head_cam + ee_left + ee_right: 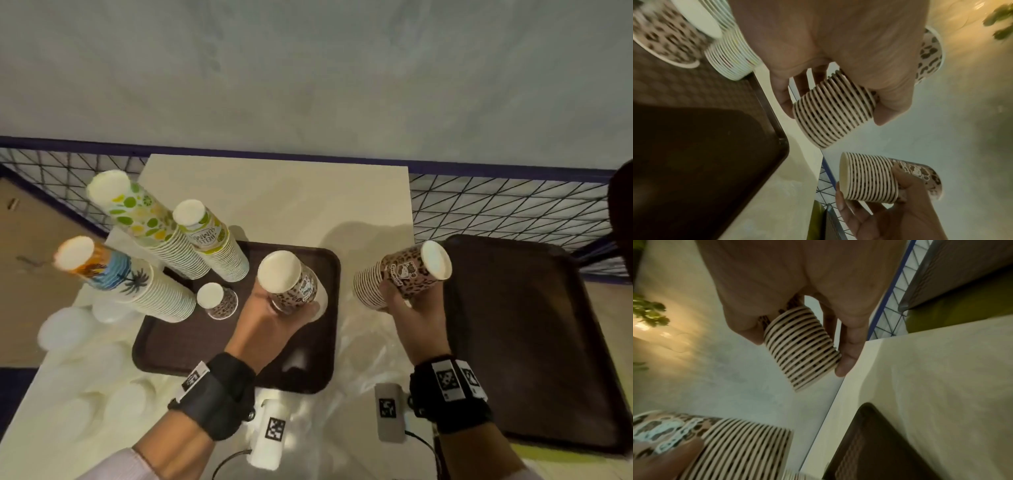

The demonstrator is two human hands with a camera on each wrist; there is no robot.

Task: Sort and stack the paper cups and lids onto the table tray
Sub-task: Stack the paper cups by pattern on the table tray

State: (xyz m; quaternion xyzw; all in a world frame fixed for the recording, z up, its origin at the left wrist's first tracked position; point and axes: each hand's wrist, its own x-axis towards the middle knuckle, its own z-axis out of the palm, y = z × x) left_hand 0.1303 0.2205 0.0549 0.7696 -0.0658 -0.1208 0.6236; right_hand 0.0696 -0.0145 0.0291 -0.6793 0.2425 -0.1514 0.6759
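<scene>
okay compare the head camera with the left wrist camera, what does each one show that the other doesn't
Only the head view shows the three tall printed cup stacks on the left tray, the white lids beside it, and the second brown tray on the right.

Only the left wrist view shows the nested rims of the left-hand stack from below.

Both show the left hand and right hand each gripping a leopard-print cup stack, with the right-hand stack tilted sideways.
</scene>
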